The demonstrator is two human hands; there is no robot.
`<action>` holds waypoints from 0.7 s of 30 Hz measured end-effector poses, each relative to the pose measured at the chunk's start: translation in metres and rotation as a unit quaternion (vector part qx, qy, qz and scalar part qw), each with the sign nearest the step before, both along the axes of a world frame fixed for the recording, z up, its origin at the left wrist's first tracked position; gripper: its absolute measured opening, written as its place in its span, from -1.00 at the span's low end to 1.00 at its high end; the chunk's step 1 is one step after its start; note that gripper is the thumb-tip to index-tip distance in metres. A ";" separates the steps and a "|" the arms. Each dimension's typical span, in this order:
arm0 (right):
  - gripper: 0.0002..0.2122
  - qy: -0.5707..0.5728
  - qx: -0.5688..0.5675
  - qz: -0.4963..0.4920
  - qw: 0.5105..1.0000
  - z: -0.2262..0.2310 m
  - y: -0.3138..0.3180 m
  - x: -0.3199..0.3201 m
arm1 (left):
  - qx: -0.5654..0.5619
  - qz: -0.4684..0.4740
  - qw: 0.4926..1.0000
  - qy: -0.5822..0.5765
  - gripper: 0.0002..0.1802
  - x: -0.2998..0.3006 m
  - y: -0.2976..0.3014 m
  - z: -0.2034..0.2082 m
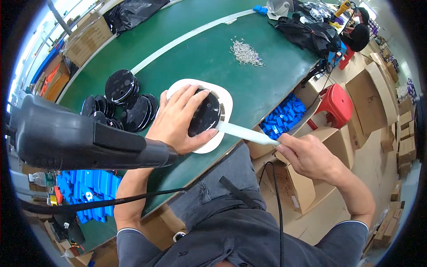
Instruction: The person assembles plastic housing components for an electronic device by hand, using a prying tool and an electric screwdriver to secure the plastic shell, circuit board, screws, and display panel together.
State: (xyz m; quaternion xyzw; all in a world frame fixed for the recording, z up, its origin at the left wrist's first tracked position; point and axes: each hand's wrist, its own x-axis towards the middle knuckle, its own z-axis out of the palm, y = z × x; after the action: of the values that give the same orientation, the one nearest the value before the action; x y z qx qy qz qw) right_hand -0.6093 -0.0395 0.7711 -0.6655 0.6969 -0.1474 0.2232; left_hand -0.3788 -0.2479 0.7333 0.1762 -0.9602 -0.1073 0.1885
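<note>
On the green table lies a white rounded-square housing (227,99) with a glossy black disc (208,116) set in its middle. My left hand (178,116) lies over the disc, fingers bent across its far side and thumb against the near rim, gripping it. From the housing a pale flat handle (249,133) runs out to the right past the table's edge. Round the outer end of this handle my right hand (307,155) is closed. The left palm hides part of the disc and housing.
Stacks of black discs (122,86) stand to the left, near a large dark tool-like body (80,133). Small silvery pieces (246,52) lie heaped farther off. Blue parts fill a carton (284,116) beside a red stool (336,104); more blue parts (91,189) lie at lower left.
</note>
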 end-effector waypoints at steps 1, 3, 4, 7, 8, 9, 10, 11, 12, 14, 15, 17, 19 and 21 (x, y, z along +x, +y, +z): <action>-0.83 0.001 -0.001 -0.002 1.000 0.003 -0.003 0.000 | -0.002 0.004 1.000 -0.005 -0.19 0.000 0.001 0.000; -0.82 0.017 0.020 0.003 1.000 0.008 -0.007 0.000 | 0.000 -0.007 1.000 -0.001 -0.18 0.000 -0.001 0.001; -0.82 0.017 0.019 0.003 1.000 0.008 -0.006 0.001 | 0.002 -0.016 1.000 0.003 -0.17 0.000 -0.001 0.001; -0.82 0.014 0.033 -0.005 0.999 0.016 -0.008 0.001 | -0.013 -0.031 0.999 -0.020 -0.16 -0.001 0.004 0.009; -0.82 0.041 0.039 0.006 0.998 0.026 -0.011 0.000 | -0.011 -0.033 0.999 -0.020 -0.16 -0.001 0.004 0.008; -0.82 0.068 0.044 0.018 0.997 0.032 -0.015 0.000 | -0.008 -0.030 0.999 -0.019 -0.16 -0.002 0.003 0.007; -0.82 0.067 0.046 0.016 0.997 0.033 -0.018 -0.002 | -0.004 -0.027 0.999 -0.017 -0.16 -0.002 0.003 0.006; -0.82 0.058 0.050 0.025 0.997 0.035 -0.022 -0.002 | -0.004 -0.025 1.000 -0.018 -0.16 -0.001 0.003 0.006; -0.82 0.050 0.054 0.034 0.997 0.036 -0.024 -0.002 | -0.002 -0.017 1.000 -0.016 -0.16 0.001 0.003 0.007; -0.83 0.032 0.017 0.010 0.999 -0.004 -0.020 -0.004 | -0.001 -0.006 1.000 -0.013 -0.16 0.002 0.003 0.007; -0.84 0.015 -0.019 -0.021 0.999 -0.035 -0.012 -0.003 | -0.009 -0.002 1.000 -0.003 -0.17 0.000 0.004 0.006; -0.84 -0.049 -0.123 -0.040 0.990 -0.072 -0.003 0.017 | -0.021 0.006 1.000 0.005 -0.17 -0.001 -0.001 0.003; -0.85 -0.060 -0.125 -0.044 0.989 -0.071 -0.009 0.022 | -0.018 0.005 1.000 0.023 -0.20 0.001 -0.004 0.000; -0.85 -0.086 -0.136 -0.042 0.986 -0.074 -0.013 0.020 | -0.016 0.019 1.000 0.010 -0.21 0.003 -0.004 -0.002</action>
State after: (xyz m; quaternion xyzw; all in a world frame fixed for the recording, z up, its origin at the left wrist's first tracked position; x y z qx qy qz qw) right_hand -0.5890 -0.0521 0.6973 -0.6443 0.6760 -0.3070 0.1833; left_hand -0.3757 -0.2518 0.7311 0.1903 -0.9563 -0.0900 0.2030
